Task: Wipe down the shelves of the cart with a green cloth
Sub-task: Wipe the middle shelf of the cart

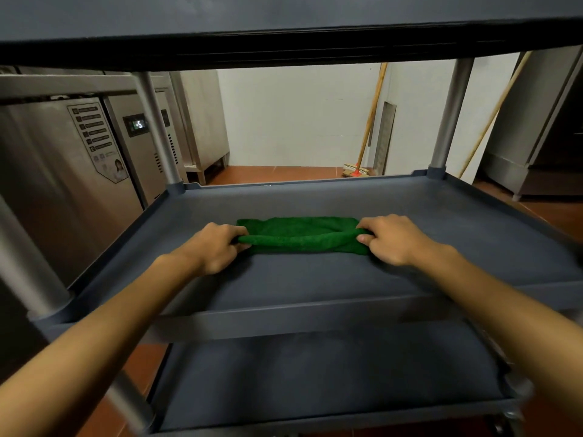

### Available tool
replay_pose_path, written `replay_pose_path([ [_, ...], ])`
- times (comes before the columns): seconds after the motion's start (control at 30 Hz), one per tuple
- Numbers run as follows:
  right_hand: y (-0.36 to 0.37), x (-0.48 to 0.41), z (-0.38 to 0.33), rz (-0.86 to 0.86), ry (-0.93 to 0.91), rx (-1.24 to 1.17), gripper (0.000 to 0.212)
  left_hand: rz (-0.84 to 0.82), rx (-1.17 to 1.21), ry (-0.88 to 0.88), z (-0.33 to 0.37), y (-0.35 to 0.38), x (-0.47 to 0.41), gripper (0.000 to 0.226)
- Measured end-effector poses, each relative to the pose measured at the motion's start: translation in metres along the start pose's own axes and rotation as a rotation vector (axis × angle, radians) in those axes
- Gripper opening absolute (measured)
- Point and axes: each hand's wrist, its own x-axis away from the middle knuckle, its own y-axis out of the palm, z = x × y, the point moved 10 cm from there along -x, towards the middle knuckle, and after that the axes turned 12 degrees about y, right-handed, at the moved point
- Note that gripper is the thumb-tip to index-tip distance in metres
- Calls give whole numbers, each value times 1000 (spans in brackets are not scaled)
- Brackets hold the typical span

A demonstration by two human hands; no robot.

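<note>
One head view, crouched low, close to the cart [315, 197]; faces forward, slightly down between its shelves toward the far wall [299, 121].

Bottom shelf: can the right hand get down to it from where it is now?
Probably yes. The right hand grips the green cloth on the middle shelf; the bottom shelf lies bare, its near side open. The hand must first draw back over the middle shelf's front rim.
</note>
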Motion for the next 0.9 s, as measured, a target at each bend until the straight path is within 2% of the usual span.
replay_pose_path([
  [0.37, -6, 45, -1, -134, -41, -72, 30, -78, 96, 61, 22, -12, 32, 21],
  [0.57, -6, 63, -3, -254, -68, -155, 19, -89, 143, 107, 26, -12, 50, 19],
  [0.7, -10, 71, -8, -331, -98, -209, 28, -83, 159, 127, 30, -14, 60, 22],
  [0.8, -13, 73, -9, -339, -116, -202, 26, -135, 146, 151, 38, -12, 67, 24],
  [0.9, -13, 74, -7, -369, -118, -223, 32, -170, 182, 162, 46, -14, 73, 30],
])
